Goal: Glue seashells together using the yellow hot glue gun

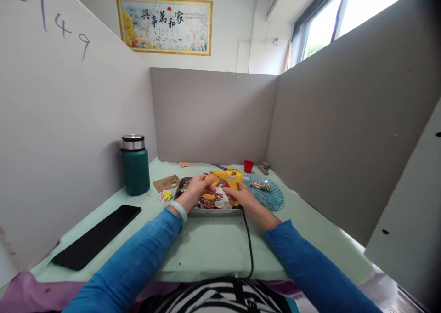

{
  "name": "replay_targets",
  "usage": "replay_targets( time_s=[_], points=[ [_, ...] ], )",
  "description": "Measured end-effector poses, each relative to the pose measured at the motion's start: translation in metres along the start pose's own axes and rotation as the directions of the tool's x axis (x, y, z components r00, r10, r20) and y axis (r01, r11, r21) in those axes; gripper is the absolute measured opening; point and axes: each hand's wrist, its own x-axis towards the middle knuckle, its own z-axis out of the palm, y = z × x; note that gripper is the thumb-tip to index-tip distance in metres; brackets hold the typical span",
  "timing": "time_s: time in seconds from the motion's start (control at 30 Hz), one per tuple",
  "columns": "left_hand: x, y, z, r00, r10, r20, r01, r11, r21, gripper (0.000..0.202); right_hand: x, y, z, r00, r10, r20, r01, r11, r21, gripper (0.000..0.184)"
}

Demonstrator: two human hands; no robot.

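right hand (240, 196): grip is curling round a yellow plastic glue gun (231, 178) | left hand (197, 190): grip is pinching a flat orange piece (215, 181) | gun: pointing left, just beside piece

Site appears a partitioned craft workstation: panels (213, 115) border the table (210, 253) left, right and behind; a tray (213, 213) of craft pieces (208, 197) sits on it, a glue gun (233, 178) above.

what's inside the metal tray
The metal tray holds white pieces, an orange piece and brownish bits; whatever lies behind the left hand, right hand and yellow glue gun is hidden.
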Motion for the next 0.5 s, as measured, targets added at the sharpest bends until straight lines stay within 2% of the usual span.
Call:
replay_targets(
  time_s=[0.3,0.5],
  points=[
    [-0.0004,-0.0014,-0.0003,1.000,-0.005,-0.011,0.005,0.999,0.032,0.017,-0.0004,-0.0015,0.0020,1.000,-0.002,-0.013,0.002,1.000,0.020,0.025],
    [-0.0044,0.0040,0.0028,0.999,-0.035,-0.022,0.035,0.999,-0.007,0.013,0.0052,0.0010,0.0018,0.998,0.025,0.051,-0.024,1.000,-0.017,0.025]
  ],
)
